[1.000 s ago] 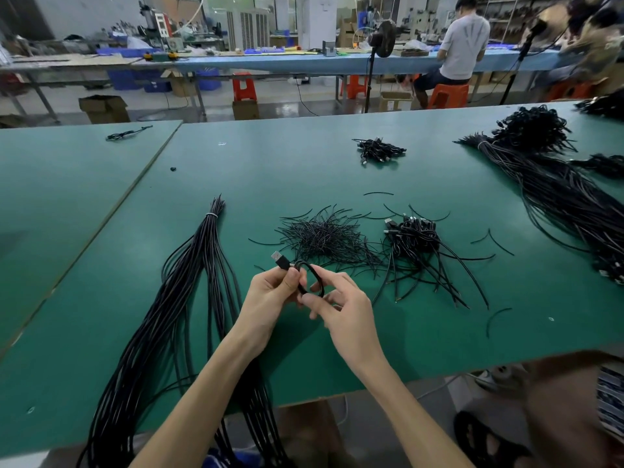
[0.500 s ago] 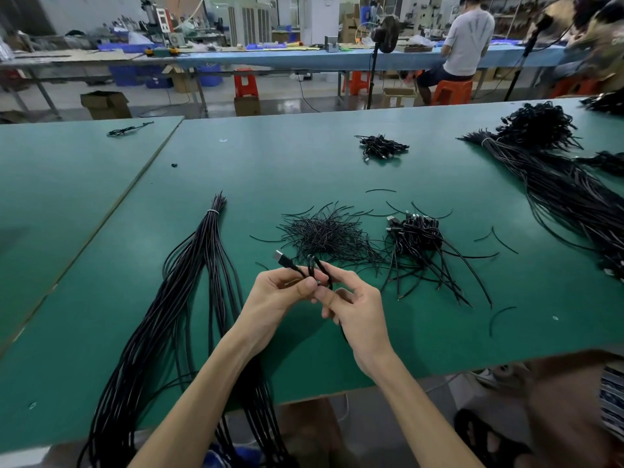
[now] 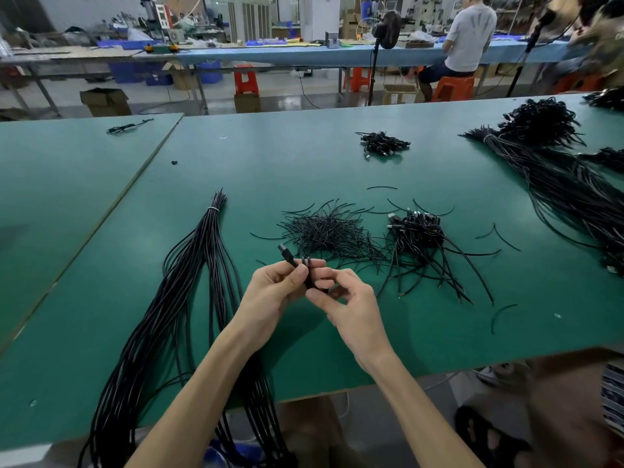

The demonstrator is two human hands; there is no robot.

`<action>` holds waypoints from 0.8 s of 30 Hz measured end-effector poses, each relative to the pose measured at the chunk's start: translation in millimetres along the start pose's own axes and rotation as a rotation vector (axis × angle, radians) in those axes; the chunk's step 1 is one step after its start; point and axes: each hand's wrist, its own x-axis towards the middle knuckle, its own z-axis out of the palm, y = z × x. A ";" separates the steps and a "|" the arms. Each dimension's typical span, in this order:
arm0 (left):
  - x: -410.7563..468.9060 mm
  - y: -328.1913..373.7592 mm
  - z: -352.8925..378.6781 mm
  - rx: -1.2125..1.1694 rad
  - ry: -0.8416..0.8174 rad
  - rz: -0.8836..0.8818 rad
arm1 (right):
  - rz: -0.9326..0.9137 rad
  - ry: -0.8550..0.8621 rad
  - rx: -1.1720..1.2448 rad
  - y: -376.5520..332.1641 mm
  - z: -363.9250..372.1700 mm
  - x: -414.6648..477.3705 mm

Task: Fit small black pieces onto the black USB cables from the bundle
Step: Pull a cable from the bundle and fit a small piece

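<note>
Both bare forearms come in from the bottom and meet mid-frame. Left hand (image 3: 273, 292) is curled, thumb pinching the cable (image 3: 287, 257). Right hand (image 3: 351, 307) has its fingers bent right against it, probably pinching the same cable, hard to tell.

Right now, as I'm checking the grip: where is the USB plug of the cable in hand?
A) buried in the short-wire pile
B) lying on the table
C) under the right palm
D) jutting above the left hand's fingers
D: the USB plug juts up past the left hand, which grips the cable.
</note>
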 end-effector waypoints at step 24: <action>0.4 5.1 0.0 -0.062 0.113 0.026 | 0.062 -0.102 -0.049 -8.1 7.5 -5.2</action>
